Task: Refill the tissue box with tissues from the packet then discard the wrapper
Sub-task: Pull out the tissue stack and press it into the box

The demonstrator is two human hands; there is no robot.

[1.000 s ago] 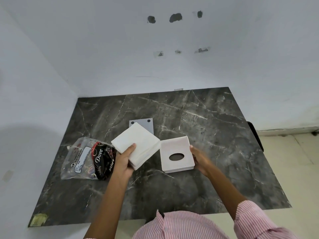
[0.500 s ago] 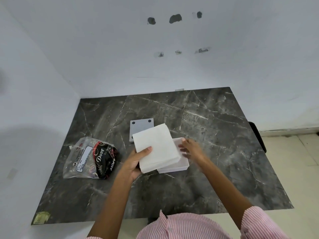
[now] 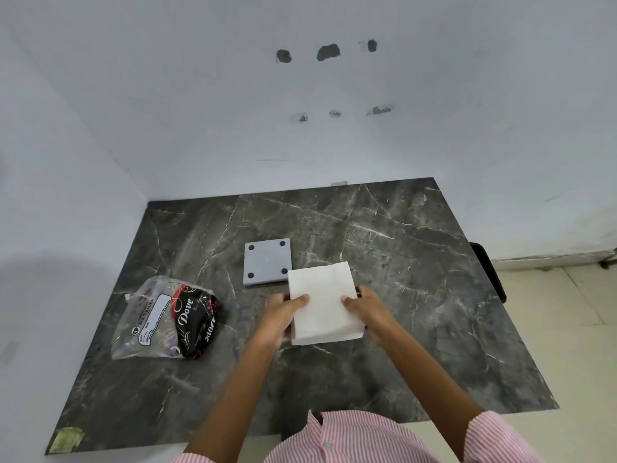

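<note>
A white stack of tissues (image 3: 322, 302) sits at the middle of the dark marble table (image 3: 417, 262), covering the white tissue box, which is hidden beneath it. My left hand (image 3: 282, 314) grips the stack's left edge with the thumb on top. On the stack's right edge, my right hand (image 3: 365, 309) holds it the same way. The grey lid of the box (image 3: 266, 262), with dark round pads at its corners, lies flat just behind the stack. The empty clear-and-black tissue wrapper (image 3: 167, 319) lies crumpled to the left.
White walls close off the table at the back and left. A dark chair edge (image 3: 489, 272) shows past the table's right side. A yellowish scrap (image 3: 68, 439) sits at the front left corner. My pink striped shirt fills the bottom.
My left hand brought the tissue stack from the left over the box. My right hand moved from the box's side to the stack's right edge.
</note>
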